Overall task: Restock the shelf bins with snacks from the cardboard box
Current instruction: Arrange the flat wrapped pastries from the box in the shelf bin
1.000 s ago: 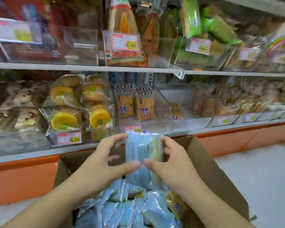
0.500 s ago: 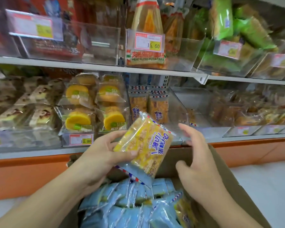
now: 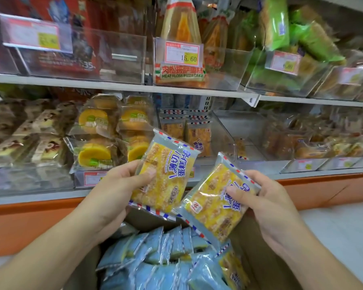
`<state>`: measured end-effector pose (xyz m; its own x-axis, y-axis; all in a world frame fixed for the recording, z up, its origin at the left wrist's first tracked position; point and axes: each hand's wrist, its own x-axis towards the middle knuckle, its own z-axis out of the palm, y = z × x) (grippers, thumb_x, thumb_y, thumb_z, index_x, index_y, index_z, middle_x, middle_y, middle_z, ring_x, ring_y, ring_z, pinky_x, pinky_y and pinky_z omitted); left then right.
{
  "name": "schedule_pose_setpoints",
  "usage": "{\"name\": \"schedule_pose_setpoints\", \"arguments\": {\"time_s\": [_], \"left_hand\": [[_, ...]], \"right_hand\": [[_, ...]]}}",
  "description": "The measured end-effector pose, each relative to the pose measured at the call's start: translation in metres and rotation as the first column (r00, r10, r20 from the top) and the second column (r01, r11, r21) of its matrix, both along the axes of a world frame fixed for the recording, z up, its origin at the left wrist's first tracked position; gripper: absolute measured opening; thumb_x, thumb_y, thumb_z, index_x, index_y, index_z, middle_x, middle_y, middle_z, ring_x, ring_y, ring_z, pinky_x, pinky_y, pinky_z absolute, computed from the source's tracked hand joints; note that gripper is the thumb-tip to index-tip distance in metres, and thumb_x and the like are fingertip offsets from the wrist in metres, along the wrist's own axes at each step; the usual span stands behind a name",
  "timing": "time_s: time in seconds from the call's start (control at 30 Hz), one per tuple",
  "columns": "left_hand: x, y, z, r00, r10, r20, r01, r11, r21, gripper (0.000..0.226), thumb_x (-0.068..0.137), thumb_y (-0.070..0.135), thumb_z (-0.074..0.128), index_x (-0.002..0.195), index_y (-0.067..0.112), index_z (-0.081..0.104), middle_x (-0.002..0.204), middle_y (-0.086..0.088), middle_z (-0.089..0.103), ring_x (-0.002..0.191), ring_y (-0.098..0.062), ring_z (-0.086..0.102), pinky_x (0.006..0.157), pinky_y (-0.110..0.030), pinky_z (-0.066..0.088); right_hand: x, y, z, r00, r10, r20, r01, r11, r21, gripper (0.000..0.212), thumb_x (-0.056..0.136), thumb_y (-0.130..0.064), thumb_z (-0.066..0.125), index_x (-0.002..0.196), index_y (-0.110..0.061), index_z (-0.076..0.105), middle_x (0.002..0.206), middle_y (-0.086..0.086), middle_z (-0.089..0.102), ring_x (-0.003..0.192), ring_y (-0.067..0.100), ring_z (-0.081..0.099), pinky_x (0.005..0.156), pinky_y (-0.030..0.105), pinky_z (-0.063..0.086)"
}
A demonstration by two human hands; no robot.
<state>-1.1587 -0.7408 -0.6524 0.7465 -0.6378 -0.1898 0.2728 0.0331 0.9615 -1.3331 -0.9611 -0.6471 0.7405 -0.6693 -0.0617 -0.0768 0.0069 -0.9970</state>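
Observation:
My left hand point(image 3: 115, 197) grips one yellow sliced-cake packet point(image 3: 166, 172) with a red-and-blue striped edge, held upright in front of the lower shelf. My right hand point(image 3: 266, 204) grips a second, matching packet point(image 3: 216, 204), tilted, just to the right of the first. Below both hands the open cardboard box point(image 3: 258, 260) holds several more of these packets point(image 3: 161, 260), mostly back side up and pale blue. A clear shelf bin point(image 3: 222, 135) straight behind the hands holds a few of the same packets standing at its rear.
Left of that bin, round yellow cakes point(image 3: 94, 151) fill a neighbouring bin, and a near-empty clear bin point(image 3: 258, 151) sits to its right. The upper shelf point(image 3: 117, 85) carries pizza-cake packs point(image 3: 181, 45) and green packets point(image 3: 281, 28). An orange shelf base point(image 3: 29, 218) runs along the floor.
My right hand, empty half a second ago, now holds a second packet. My left hand has lifted its packet higher toward the shelf. The view has moved closer to the shelves.

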Motion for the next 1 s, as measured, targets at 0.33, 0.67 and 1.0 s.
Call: {"name": "schedule_pose_setpoints", "arguments": {"time_s": [0.33,0.67,1.0], "left_hand": [[-0.031,-0.014,-0.011,0.926,-0.364,0.101,0.350,0.927,0.136,0.052,0.081,0.015,0.090,0.127,0.018,0.067,0.117,-0.009,0.079,0.108,-0.031,0.076,0.093,-0.045,0.059],[-0.008,-0.020,0.016,0.756,-0.481,0.443,0.302,0.858,0.416,0.048,0.074,0.021,0.096,0.115,0.036,0.076,0.110,0.013,0.079,0.097,-0.008,0.076,0.078,-0.018,0.058],[0.013,-0.086,0.012,0.931,-0.140,0.336,0.057,0.968,0.245,0.052,0.073,0.017,0.095,0.117,0.025,0.068,0.101,0.006,0.082,0.093,-0.015,0.079,0.078,-0.033,0.064]], "right_hand": [[0.009,0.035,-0.011,0.993,-0.101,-0.063,0.068,0.913,-0.401,0.024,0.080,-0.033,0.091,0.095,-0.031,0.072,0.097,-0.005,0.073,0.086,0.013,0.069,0.080,0.029,0.057],[0.014,0.001,0.012,0.893,0.316,-0.321,-0.410,0.867,-0.284,0.050,0.079,-0.017,0.093,0.117,-0.036,0.068,0.107,-0.024,0.077,0.102,-0.007,0.071,0.092,0.019,0.057],[0.059,-0.029,-0.025,0.999,0.031,-0.018,-0.026,0.966,0.256,0.042,0.083,-0.020,0.087,0.121,-0.019,0.069,0.107,0.003,0.081,0.098,0.023,0.079,0.093,0.048,0.062]]}}
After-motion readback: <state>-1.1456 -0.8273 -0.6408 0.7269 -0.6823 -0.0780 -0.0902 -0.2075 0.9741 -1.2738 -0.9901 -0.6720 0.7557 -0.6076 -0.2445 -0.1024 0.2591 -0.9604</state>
